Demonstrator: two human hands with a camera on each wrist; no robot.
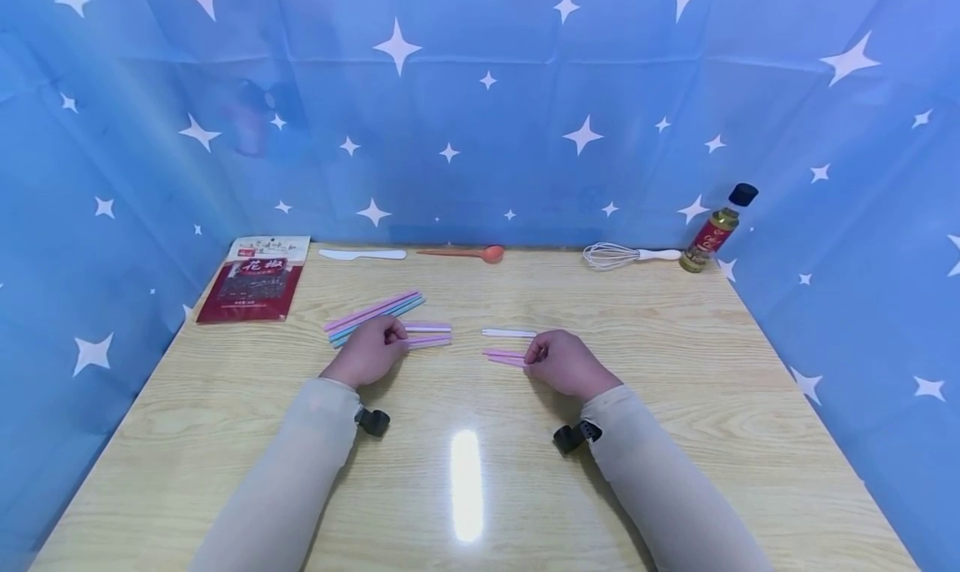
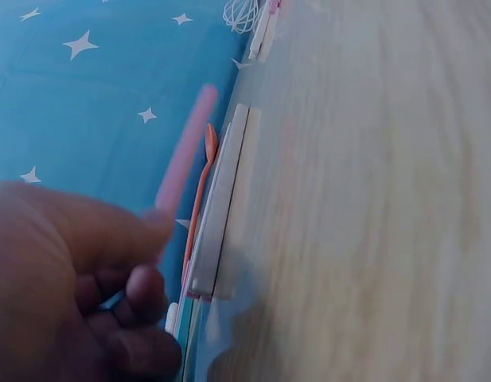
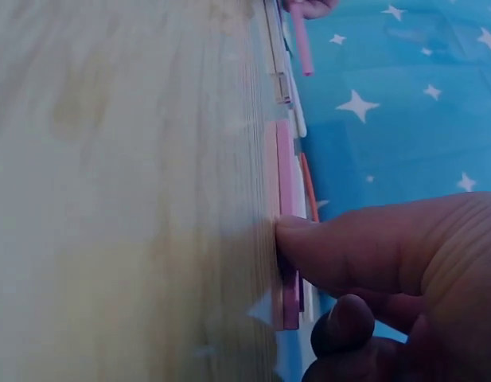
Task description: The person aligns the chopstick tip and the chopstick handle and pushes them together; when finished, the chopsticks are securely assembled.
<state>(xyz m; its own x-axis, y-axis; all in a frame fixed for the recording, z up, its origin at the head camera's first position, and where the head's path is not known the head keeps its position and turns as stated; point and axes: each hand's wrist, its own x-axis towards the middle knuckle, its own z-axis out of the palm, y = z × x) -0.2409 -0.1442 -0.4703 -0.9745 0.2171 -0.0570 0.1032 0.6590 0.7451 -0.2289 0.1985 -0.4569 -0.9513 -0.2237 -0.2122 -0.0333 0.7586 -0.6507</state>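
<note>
A person's left hand (image 1: 371,351) pinches a pink stick (image 2: 185,151) between thumb and finger, raised off a pale wooden table (image 1: 405,489), just beside a bundle of pink and blue sticks (image 1: 393,303). Opposite, the right hand (image 1: 564,363) has thumb and fingers closed on a second pink stick (image 3: 288,175) at the tabletop, near a white stick (image 1: 508,333). Behind them lie a white knife (image 1: 362,254), an orange spoon (image 1: 492,254) and a whisk (image 1: 611,256).

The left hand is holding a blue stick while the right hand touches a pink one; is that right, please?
Not quite: the left hand holds a pink stick, not blue, as the left wrist view shows; the right hand does touch a pink one.
</note>
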